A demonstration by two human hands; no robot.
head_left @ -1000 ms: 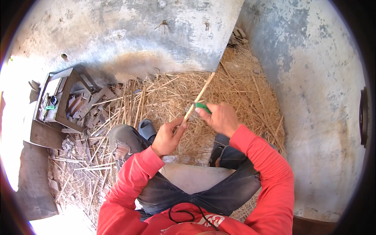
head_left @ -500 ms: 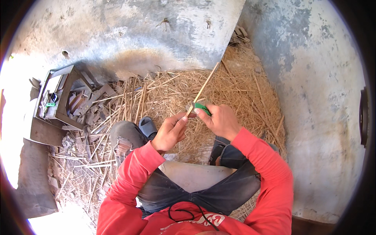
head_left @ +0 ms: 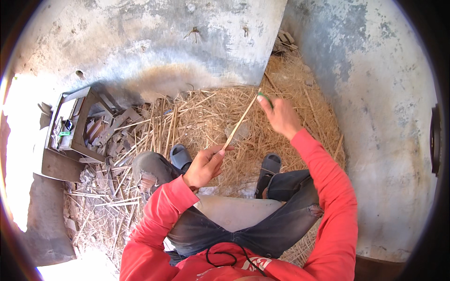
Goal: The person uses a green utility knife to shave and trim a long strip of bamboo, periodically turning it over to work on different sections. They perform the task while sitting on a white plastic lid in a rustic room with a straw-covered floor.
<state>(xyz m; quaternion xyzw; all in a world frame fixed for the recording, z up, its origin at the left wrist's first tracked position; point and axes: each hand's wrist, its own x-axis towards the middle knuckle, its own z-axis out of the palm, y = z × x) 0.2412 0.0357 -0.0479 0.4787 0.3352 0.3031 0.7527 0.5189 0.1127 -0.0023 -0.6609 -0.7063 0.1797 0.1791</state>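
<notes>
My left hand (head_left: pixel 206 166) is closed on the near end of a thin pale wooden stick (head_left: pixel 239 122), pinched between thumb and fingers. The stick slants up and away to the right. My right hand (head_left: pixel 282 117) grips a green-handled knife (head_left: pixel 265 99) close to the stick's far end. Most of the handle lies hidden under the fingers, and the blade is too small to make out. Both hands are held out above the floor, in front of my bent knees.
Loose straw and shavings (head_left: pixel 300 122) cover the floor. A wooden stool or small table (head_left: pixel 77 145) stands at the left with small items on it, beside wood scraps (head_left: pixel 115 126). Worn plaster walls (head_left: pixel 370 140) rise ahead and at the right.
My right hand has slid the knife up and away along the stick, from near my left hand to its far end. The left hand keeps its hold on the stick.
</notes>
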